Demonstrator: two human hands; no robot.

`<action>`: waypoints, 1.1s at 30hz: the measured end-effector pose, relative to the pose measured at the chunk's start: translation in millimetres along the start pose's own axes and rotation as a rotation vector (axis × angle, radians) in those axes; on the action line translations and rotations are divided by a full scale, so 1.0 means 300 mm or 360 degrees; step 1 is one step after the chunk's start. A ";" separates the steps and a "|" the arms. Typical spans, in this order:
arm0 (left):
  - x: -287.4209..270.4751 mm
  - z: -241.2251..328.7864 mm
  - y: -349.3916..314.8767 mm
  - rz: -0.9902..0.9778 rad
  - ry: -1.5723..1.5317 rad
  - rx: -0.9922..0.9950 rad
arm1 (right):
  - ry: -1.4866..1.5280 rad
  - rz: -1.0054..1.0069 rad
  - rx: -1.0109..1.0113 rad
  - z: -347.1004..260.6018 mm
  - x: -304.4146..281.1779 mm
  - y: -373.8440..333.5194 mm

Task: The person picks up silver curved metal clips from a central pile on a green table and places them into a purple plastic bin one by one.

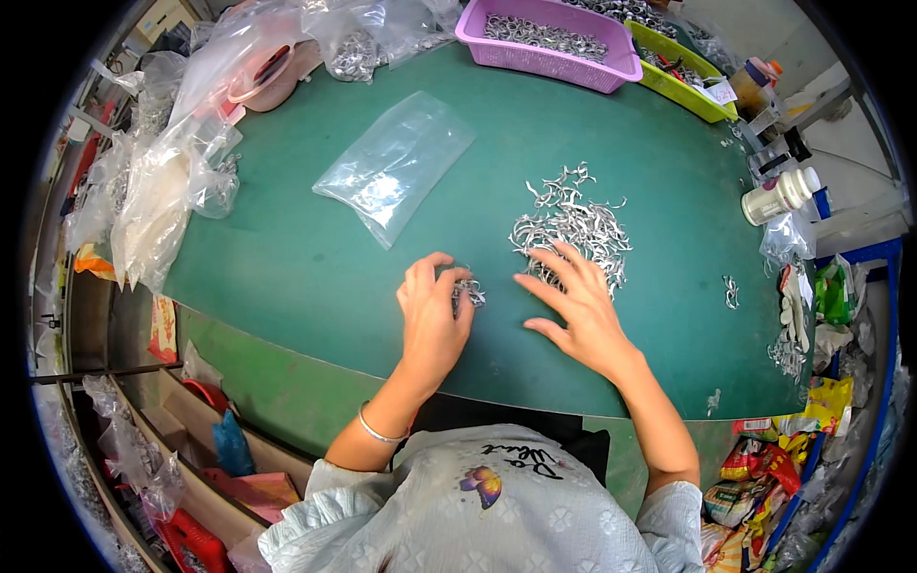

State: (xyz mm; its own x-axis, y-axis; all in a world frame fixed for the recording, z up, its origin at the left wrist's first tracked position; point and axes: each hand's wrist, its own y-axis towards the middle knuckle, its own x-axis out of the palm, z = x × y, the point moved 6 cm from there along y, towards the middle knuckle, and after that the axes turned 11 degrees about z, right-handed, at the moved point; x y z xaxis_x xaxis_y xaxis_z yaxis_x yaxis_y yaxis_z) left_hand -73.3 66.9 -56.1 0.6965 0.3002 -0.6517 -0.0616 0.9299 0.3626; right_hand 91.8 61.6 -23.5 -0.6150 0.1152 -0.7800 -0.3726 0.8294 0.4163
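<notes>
A large heap of small curved silver metal pieces [583, 229] lies on the green tabletop. My right hand [583, 320] reaches over the heap's near edge, fingers spread and thumb apart, holding nothing that I can see. To its left, my left hand [432, 310] rests on the table with bent fingers. Its thumb and forefinger close around a small cluster of the same metal pieces [471, 292], partly hidden by the fingers. Beyond the left hand, a clear plastic bag [396, 167] lies flat on the table.
A purple basket [626, 81] and a lime green basket [721, 112] of metal parts stand at the far edge. Plastic bags [153, 210] and a pink bowl [263, 94] crowd the far left. A white bottle [780, 196] and a few loose pieces [731, 292] are at the right.
</notes>
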 end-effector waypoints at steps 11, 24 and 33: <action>0.027 -0.002 -0.012 -0.0337 0.0105 0.0385 | -0.0303 0.0148 -0.0156 0.177 -0.034 -0.050; 0.020 0.070 0.099 -0.0475 -0.0080 0.0357 | -0.0082 0.0324 0.0449 0.409 -0.193 0.013; 0.359 0.185 0.132 -0.0582 -0.0013 0.0567 | -0.0258 -0.0021 0.0300 0.423 -0.018 0.193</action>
State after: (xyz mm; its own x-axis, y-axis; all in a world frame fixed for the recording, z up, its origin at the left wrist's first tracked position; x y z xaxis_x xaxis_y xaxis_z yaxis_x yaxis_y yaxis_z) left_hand 38.9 124.3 -75.0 0.6326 -0.0347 -0.7737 0.4339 0.8433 0.3171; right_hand 161.8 178.4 -54.6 -0.4859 0.1771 -0.8559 -0.2346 0.9169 0.3228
